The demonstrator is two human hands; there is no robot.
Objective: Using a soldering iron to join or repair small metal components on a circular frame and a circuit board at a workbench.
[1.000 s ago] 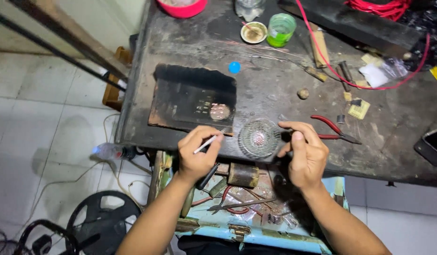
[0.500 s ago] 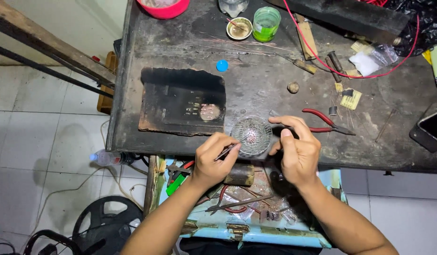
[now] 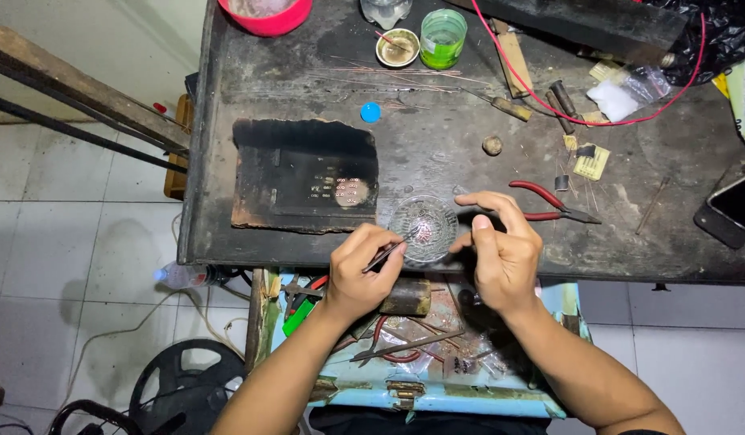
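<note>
— What do we have under our hands?

— A small round dish (image 3: 423,228) of clear cut glass, ribbed and glinting, sitting at the near edge of the dark, scuffed workbench (image 3: 469,121). Our left hand (image 3: 363,270) is curled around thin metal tweezers (image 3: 391,250), pinching them, their tips reaching over the dish's rim.

— And the right hand?

— Our right hand (image 3: 501,250) is just beside the dish, thumb and forefinger drawn together; we cannot tell whether they pinch anything.

— What lies around?

— A charred, flat square board (image 3: 304,173) with ragged edges to the left, red-handled pliers (image 3: 550,203) to the right, a thin red wire (image 3: 550,105) looping behind, a green plastic cup (image 3: 443,36) and a small blue cap (image 3: 371,112) farther back.

— What differs from a moment ago?

— Half a second back our right fingers lay on the dish's far rim; now they have come off to its side. The tweezers have stayed at the near rim, the dish in place.
</note>
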